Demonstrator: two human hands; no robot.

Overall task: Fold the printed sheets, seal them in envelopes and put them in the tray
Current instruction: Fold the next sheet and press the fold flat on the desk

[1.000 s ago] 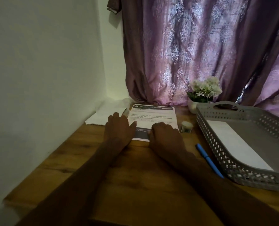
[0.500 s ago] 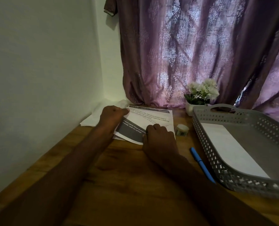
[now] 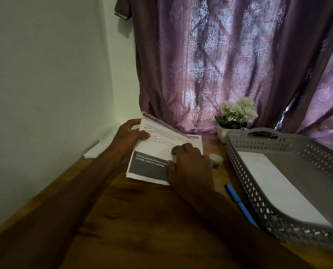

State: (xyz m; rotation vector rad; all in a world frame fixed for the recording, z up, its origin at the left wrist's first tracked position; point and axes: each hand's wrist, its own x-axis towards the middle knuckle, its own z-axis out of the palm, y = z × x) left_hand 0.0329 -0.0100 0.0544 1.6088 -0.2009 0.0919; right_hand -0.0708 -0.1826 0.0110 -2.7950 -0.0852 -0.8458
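A printed sheet [image 3: 154,150] with a dark band of white text lies on the wooden table [image 3: 138,220], its far left corner raised off the pile. My left hand [image 3: 130,135] grips that raised left edge. My right hand [image 3: 189,166] presses flat on the sheet's near right part, fingers together. More printed sheets [image 3: 197,140] lie under it. A pile of white envelopes [image 3: 100,147] sits by the wall at the left. The grey perforated tray [image 3: 245,171] stands at the right with a white envelope [image 3: 278,185] inside.
A blue pen [image 3: 239,204] lies beside the tray's near left wall. A small white-capped glue pot [image 3: 215,161] stands between sheets and tray. A white pot of flowers [image 3: 234,115] sits at the back before the purple curtain [image 3: 229,61]. A wall closes off the left.
My left hand has lifted the sheet's far left edge up off the table. My right hand has stayed pressed on its near right part.
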